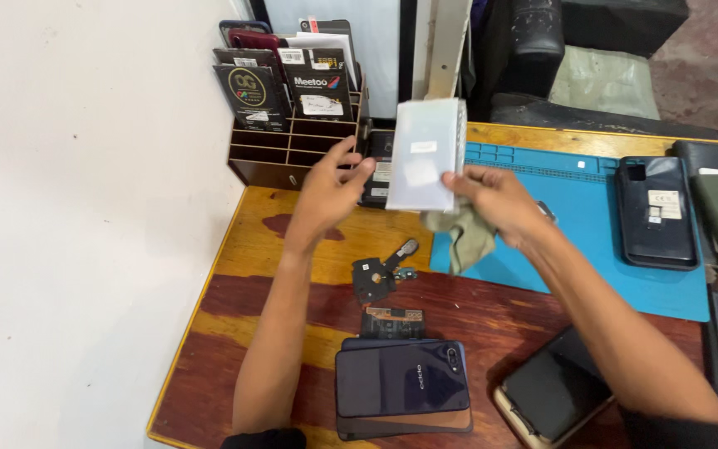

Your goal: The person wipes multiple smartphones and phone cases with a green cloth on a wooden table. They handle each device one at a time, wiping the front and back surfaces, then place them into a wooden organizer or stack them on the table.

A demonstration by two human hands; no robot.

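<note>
while holding a pale, glossy phone panel (pixel 425 154) up over the far middle of the wooden table (pixel 234 249), pinching its left edge with left hand (pixel 330 187), fingers closed narrow on the rim. gripping the panel's right lower edge with right hand (pixel 496 199), same hand also bunching an olive cloth (pixel 467 237) hanging down beneath the palm. panel tilting near upright, off the table, between both hands, just in front of the dark wooden organiser rack (pixel 292 137) stuffed with packets at far left.

judging progress: looking like wiping or cleaning of the panel in hand, mid-way; cloth not pressing on the panel face right now, so wiping possibly paused or about to resume. cannot tell how clean the surface is, glare washing it out.

lying loose on the near table: small black component with flex cable (pixel 380 274), small circuit board (pixel 392 320), dark blue phone back-up (pixel 400 382) nearest, another phone screen-up (pixel 554 387) near right. resting on blue work mat (pixel 558 266) at right: black phone body (pixel 656 212), back exposed. parts still apart, so reassembly judged not yet done.
</note>
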